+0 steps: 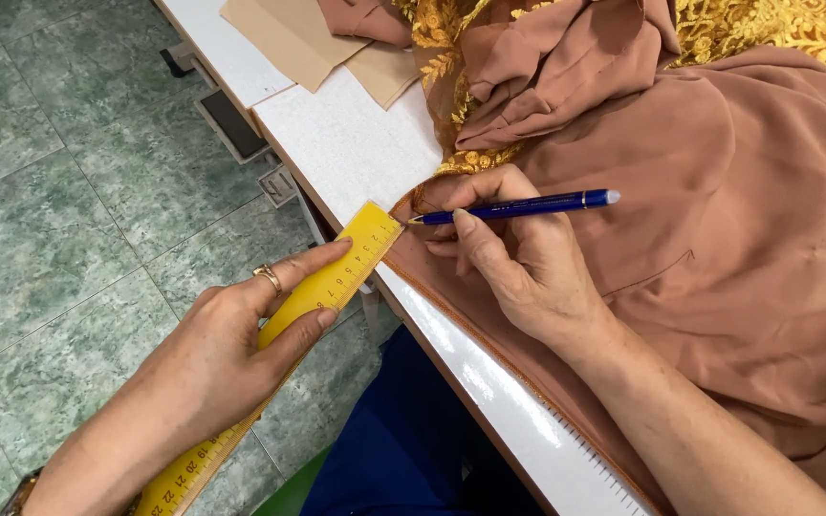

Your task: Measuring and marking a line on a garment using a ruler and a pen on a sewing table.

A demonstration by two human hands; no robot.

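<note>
White table (346, 143) edge runs diagonally from upper left to lower right of frame; green tiled floor (59, 191) open on left. Brown fabric (748, 239) covers table's right side, hem lying along edge. Yellow ruler (341, 272), long axis diagonal, tip pointing up-right, overhangs table edge beside fabric corner. Left hand (231, 358) grip closed around ruler's middle, thumb on top. Blue pen (513, 206) near-horizontal, tip pointing left at fabric corner. Right hand (528, 263) grip pinches pen, resting on fabric.
</note>
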